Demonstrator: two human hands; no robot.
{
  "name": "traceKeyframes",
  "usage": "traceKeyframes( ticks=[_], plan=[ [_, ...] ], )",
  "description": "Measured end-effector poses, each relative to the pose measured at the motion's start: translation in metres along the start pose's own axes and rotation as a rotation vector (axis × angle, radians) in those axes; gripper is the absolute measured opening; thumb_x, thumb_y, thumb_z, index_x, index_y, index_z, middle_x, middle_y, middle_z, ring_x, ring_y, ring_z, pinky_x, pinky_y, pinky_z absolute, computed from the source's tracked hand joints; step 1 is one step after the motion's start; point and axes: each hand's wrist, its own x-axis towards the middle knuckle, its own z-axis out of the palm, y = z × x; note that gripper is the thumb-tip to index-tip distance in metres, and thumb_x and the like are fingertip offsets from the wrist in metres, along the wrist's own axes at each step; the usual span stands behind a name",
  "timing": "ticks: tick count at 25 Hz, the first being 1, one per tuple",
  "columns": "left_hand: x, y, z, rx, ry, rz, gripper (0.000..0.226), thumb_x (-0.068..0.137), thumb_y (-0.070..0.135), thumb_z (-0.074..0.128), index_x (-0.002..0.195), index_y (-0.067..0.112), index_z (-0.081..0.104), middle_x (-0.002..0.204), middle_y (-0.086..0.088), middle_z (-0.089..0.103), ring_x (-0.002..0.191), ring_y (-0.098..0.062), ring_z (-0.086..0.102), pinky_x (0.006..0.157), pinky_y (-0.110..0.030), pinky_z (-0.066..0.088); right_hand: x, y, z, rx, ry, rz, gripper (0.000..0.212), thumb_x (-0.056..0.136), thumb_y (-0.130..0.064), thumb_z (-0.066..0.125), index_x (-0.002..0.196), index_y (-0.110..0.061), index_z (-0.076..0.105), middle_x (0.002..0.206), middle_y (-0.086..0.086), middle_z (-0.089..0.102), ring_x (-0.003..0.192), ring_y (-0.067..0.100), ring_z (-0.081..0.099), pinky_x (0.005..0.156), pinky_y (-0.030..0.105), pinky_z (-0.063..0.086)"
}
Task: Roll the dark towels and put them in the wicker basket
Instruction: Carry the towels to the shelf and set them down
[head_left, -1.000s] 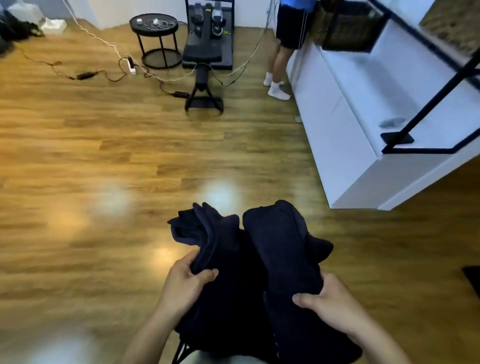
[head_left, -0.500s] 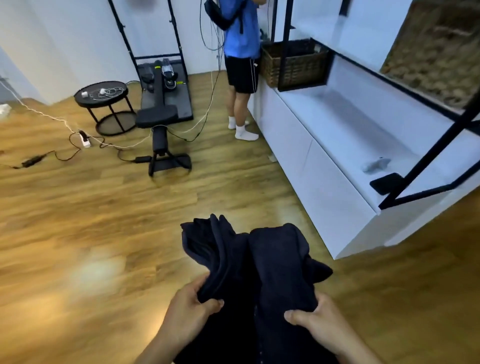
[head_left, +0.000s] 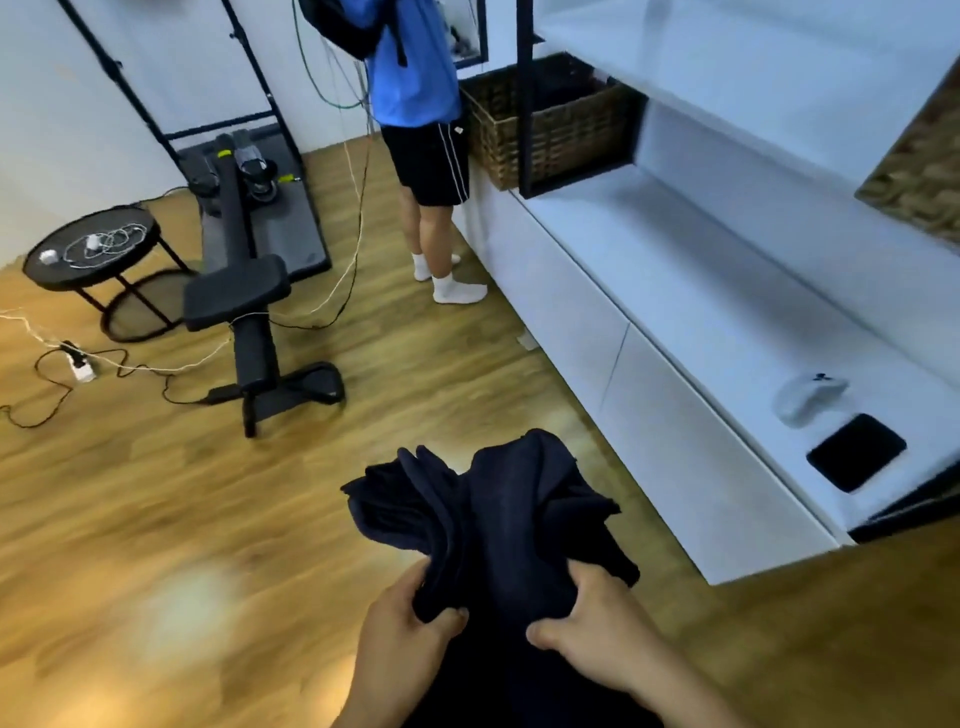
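A bundle of dark navy towels (head_left: 498, 514) hangs bunched in front of me at the bottom centre, above the wood floor. My left hand (head_left: 400, 639) grips the bundle's left side with thumb and fingers curled into the cloth. On the right side, my right hand (head_left: 597, 629) holds the towels the same way. The wicker basket (head_left: 561, 130) stands far ahead on the long white low cabinet (head_left: 675, 415), behind a black frame post, with something dark inside it.
A person in a blue shirt and black shorts (head_left: 421, 130) stands beside the basket. A black workout bench (head_left: 244, 312), a round black side table (head_left: 91, 249) and loose cables (head_left: 78, 364) lie at left. A phone (head_left: 854, 452) and a grey mouse-like item (head_left: 808, 397) rest on the cabinet.
The view has tilted up and moved forward: the basket, cabinet and standing person appear larger and closer. Both hands keep hold of the towels, which now sit lower in view.
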Motion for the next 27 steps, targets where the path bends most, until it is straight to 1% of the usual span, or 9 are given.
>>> traceKeyframes(
  ticks=[4,9,11,13,15,17,19,23,27],
  plan=[
    [0.123,0.036,-0.027,0.128,-0.154,0.112,0.060,0.059,0.040,0.062,0.118,0.043,0.062,0.097,0.028,0.071,0.090,0.003,0.067,0.086,-0.034,0.053,0.075,-0.049,-0.012,0.087,0.181,0.150,0.052,0.060,-0.036,0.076,0.110,-0.034,0.061,0.097,-0.018,0.069,0.086,0.004,0.066,0.078,0.028,0.057],
    [0.240,0.110,-0.071,0.217,-0.327,0.295,0.054,0.072,0.022,0.072,0.121,0.045,0.062,0.094,0.029,0.071,0.084,0.011,0.062,0.071,-0.007,0.044,0.122,-0.125,-0.035,0.221,0.387,0.217,0.040,0.065,-0.028,0.078,0.101,-0.036,0.064,0.090,-0.020,0.072,0.081,0.000,0.067,0.074,0.025,0.056],
    [0.278,0.136,-0.077,0.261,-0.415,0.371,0.053,0.073,0.020,0.071,0.119,0.044,0.062,0.092,0.028,0.071,0.082,0.006,0.064,0.071,-0.010,0.046,0.139,-0.144,-0.042,0.255,0.436,0.227,0.039,0.064,-0.029,0.078,0.100,-0.036,0.064,0.089,-0.019,0.072,0.080,0.001,0.068,0.076,0.029,0.058],
    [0.307,0.160,-0.078,0.290,-0.489,0.414,0.052,0.072,0.020,0.070,0.118,0.044,0.063,0.092,0.028,0.071,0.080,0.004,0.066,0.076,-0.016,0.050,0.157,-0.157,-0.052,0.301,0.488,0.214,0.037,0.066,-0.028,0.078,0.099,-0.037,0.063,0.089,-0.019,0.072,0.079,0.000,0.068,0.072,0.023,0.056],
    [0.339,0.178,-0.074,0.297,-0.543,0.421,0.053,0.069,0.023,0.068,0.118,0.043,0.063,0.095,0.026,0.072,0.085,0.002,0.068,0.085,-0.028,0.053,0.177,-0.166,-0.062,0.331,0.532,0.208,0.038,0.068,-0.026,0.078,0.100,-0.039,0.062,0.093,-0.019,0.070,0.082,0.000,0.066,0.068,0.016,0.051],
    [0.369,0.199,-0.065,0.297,-0.585,0.429,0.052,0.068,0.024,0.065,0.116,0.043,0.063,0.099,0.023,0.073,0.091,-0.002,0.069,0.089,-0.039,0.054,0.203,-0.171,-0.073,0.384,0.592,0.202,0.041,0.063,-0.031,0.078,0.102,-0.037,0.063,0.097,-0.018,0.069,0.086,0.002,0.066,0.073,0.021,0.053],
    [0.395,0.220,-0.057,0.340,-0.580,0.473,0.049,0.068,0.025,0.064,0.114,0.042,0.063,0.097,0.022,0.073,0.089,-0.004,0.069,0.087,-0.041,0.054,0.230,-0.175,-0.086,0.437,0.643,0.204,0.043,0.059,-0.034,0.077,0.100,-0.037,0.065,0.094,-0.018,0.071,0.087,0.004,0.067,0.080,0.030,0.057],
    [0.436,0.267,-0.051,0.375,-0.579,0.518,0.045,0.070,0.027,0.063,0.113,0.041,0.063,0.096,0.017,0.073,0.088,-0.010,0.070,0.084,-0.046,0.055,0.269,-0.196,-0.121,0.514,0.720,0.198,0.036,0.067,-0.023,0.081,0.091,-0.041,0.061,0.089,-0.020,0.070,0.085,0.001,0.066,0.078,0.026,0.056],
    [0.475,0.305,-0.037,0.358,-0.639,0.533,0.045,0.071,0.023,0.065,0.113,0.038,0.064,0.095,0.012,0.074,0.083,-0.017,0.071,0.083,-0.047,0.055,0.295,-0.207,-0.154,0.563,0.754,0.228,0.036,0.069,-0.026,0.080,0.099,-0.035,0.063,0.092,-0.018,0.072,0.086,0.005,0.068,0.080,0.033,0.057]
  ],
)
